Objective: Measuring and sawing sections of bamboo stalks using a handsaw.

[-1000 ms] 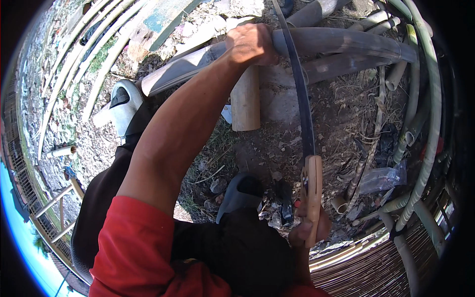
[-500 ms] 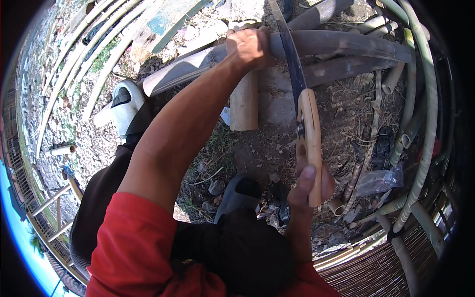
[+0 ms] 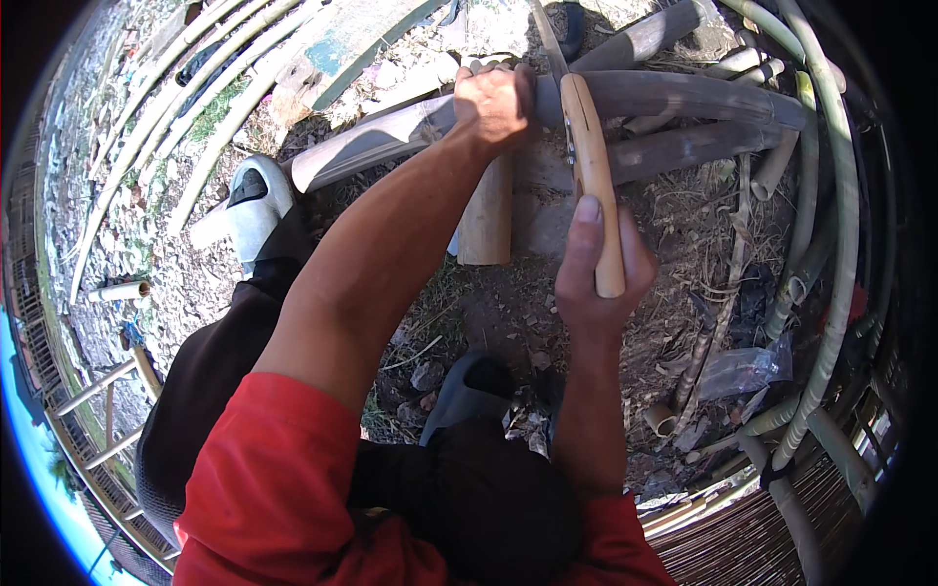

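Note:
My left hand is closed around a thick greyish bamboo pole that lies crosswise in front of me. In my right hand is a handsaw, held by its pale wooden handle with the thumb along the side. The saw's dark blade crosses the pole just right of my left hand and points away from me; the handle's front end is now over the pole. Beneath the pole, a short tan bamboo piece sticks out toward me. Whether the teeth are in a cut cannot be seen.
Another bamboo pole lies just nearer than the held one. Long thin poles spread at the far left, by a worn board. Curved green bamboo and a clear plastic bag are on the right. My shoes straddle dry, littered soil.
My right hand has pushed the saw forward, away from me, so the handle has come up to the pole. My left hand keeps its grip on the bamboo.

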### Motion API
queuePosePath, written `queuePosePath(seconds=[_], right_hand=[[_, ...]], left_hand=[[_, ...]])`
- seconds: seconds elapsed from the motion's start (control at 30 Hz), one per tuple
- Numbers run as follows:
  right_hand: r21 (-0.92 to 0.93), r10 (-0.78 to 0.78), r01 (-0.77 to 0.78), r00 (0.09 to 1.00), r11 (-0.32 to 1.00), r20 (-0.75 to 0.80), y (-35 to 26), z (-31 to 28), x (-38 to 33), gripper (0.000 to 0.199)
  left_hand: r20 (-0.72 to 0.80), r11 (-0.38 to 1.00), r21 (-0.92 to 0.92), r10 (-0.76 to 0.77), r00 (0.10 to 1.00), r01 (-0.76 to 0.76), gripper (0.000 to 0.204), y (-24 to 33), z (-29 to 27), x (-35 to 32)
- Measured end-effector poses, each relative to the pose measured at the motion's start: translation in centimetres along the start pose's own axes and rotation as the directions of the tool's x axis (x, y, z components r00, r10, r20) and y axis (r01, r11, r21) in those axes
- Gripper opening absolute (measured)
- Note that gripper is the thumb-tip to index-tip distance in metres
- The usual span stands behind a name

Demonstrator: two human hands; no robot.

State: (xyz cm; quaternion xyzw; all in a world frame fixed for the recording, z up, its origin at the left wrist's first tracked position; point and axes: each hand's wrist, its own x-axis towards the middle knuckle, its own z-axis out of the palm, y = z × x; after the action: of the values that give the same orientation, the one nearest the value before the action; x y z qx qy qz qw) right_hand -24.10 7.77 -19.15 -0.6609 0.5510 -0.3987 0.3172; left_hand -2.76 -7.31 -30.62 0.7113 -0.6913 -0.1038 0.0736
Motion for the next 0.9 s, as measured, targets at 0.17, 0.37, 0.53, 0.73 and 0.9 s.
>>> queuePosePath(seconds=[0.17, 0.37, 0.53, 0.73, 0.9], right_hand=[[0.037, -0.020, 0.021, 1.000, 0.999, -0.006, 0.6, -3.6, -5.0, 0.040], [-0.020, 0.191, -0.191, 0.982, 0.981, -0.004, -2.3, -8.2, -6.2, 0.056], [-0.100, 0.260, -0.264, 0.964, 0.960, -0.049, -2.6, -10.0, -5.0, 0.051], [0.057, 0.052, -0.049, 0.997, 0.997, -0.056, -1.6, -7.4, -5.2, 0.044], [0.004, 0.075, -0.075, 0.997, 0.997, 0.019, -0.9, -2.8, -0.1, 0.036]], left_hand=[[0.020, 0.980, -0.200, 0.017, 1.000, -0.013, 0.037, -1.0, 1.3, 1.7], [0.069, 0.960, -0.279, -0.002, 0.998, 0.021, 0.042, -1.8, 0.4, 2.7], [-0.153, 0.992, 0.113, -0.033, 0.988, 0.051, 0.072, -2.0, 0.6, 3.1], [-0.043, 0.996, -0.053, 0.075, 0.996, -0.077, 0.063, -2.7, 2.6, 2.7], [-0.024, 0.996, -0.082, -0.038, 0.999, 0.036, 0.052, -2.1, 2.2, 2.7]])
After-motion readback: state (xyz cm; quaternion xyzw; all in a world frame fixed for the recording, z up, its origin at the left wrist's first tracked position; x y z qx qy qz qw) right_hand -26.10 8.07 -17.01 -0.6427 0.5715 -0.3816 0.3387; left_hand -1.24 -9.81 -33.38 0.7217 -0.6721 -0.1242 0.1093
